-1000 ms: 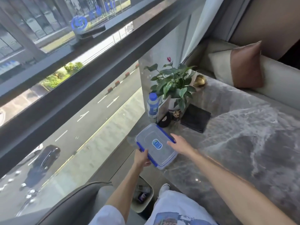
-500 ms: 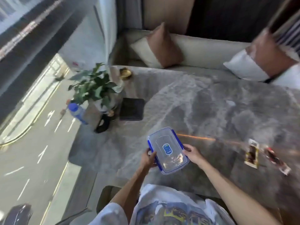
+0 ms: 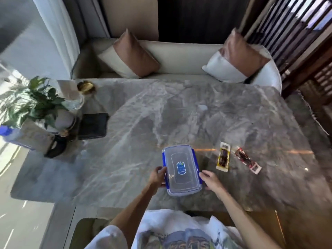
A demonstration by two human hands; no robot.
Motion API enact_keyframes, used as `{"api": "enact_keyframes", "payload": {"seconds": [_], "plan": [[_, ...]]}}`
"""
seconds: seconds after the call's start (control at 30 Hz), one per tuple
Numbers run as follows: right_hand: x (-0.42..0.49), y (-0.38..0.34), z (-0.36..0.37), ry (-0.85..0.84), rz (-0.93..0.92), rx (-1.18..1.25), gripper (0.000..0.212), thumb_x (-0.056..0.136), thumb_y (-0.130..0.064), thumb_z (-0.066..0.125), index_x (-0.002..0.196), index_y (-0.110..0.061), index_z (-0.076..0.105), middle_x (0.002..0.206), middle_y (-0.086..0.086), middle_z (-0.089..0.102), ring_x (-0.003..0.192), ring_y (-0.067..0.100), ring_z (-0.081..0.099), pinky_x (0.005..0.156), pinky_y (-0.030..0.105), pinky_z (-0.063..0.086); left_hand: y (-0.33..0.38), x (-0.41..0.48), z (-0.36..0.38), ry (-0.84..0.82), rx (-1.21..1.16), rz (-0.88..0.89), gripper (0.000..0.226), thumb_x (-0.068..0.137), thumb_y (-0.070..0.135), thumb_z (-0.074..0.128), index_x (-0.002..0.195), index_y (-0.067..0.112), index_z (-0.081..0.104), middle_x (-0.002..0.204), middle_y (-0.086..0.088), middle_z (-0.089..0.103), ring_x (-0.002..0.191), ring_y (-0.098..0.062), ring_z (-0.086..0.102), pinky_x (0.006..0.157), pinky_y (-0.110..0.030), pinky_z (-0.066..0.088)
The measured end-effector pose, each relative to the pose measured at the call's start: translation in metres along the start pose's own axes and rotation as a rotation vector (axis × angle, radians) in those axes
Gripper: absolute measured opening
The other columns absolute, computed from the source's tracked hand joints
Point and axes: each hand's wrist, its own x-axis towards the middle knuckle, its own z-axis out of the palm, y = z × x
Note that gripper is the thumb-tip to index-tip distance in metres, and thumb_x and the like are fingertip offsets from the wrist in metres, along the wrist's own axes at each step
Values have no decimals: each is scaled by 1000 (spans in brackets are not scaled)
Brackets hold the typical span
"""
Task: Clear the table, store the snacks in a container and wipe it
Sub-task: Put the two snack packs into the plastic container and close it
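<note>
Box, clear, blue clips, lid on, at table's near edge; resting or just lifted, cannot tell. Left hand curled round its left side, right hand gripping its right side by clip. Second ago box was far left beside plant; now carried over. Two snacks just right of box: yellow packet, then red packet. Container staged for loading; clips likely next. Wiping not yet begun.
</note>
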Motion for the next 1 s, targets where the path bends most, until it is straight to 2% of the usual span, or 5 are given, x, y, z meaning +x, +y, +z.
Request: {"api": "enact_keyframes", "payload": {"seconds": [0.37,0.57,0.67,0.77,1.0], "plan": [[17,-10,13,-97,9,223,41,96,-35,56,128,-10,57,106,3,69,80,7,63,59,22,46,-10,2,11,117,-82,-29,39,98,35,51,125,6,54,113,-18,64,92,-26,62,82,-44,56],[28,-12,26,-48,127,429,45,94,-31,61,132,-8,56,126,13,65,114,28,63,94,43,52,-2,7,2,75,-138,-46,30,99,32,51,115,7,55,101,-12,57,84,-25,56,66,-35,53],[27,-18,38,58,98,425,39,98,-31,52,127,-6,59,111,12,69,93,22,65,67,28,50,1,13,4,137,-123,8,27,101,27,47,114,6,55,90,-7,57,72,-19,55,62,-32,50],[28,-21,49,167,48,331,40,101,-32,43,112,1,64,89,12,66,75,18,60,75,34,51,1,15,11,250,-59,99,29,102,21,43,114,-1,56,89,-11,58,72,-19,54,65,-32,47],[28,-33,61,279,2,155,47,104,-31,33,113,4,62,113,24,64,104,36,62,94,43,49,7,21,23,387,84,150,27,101,16,37,107,-1,57,90,-12,58,83,-22,52,74,-31,39]]}}
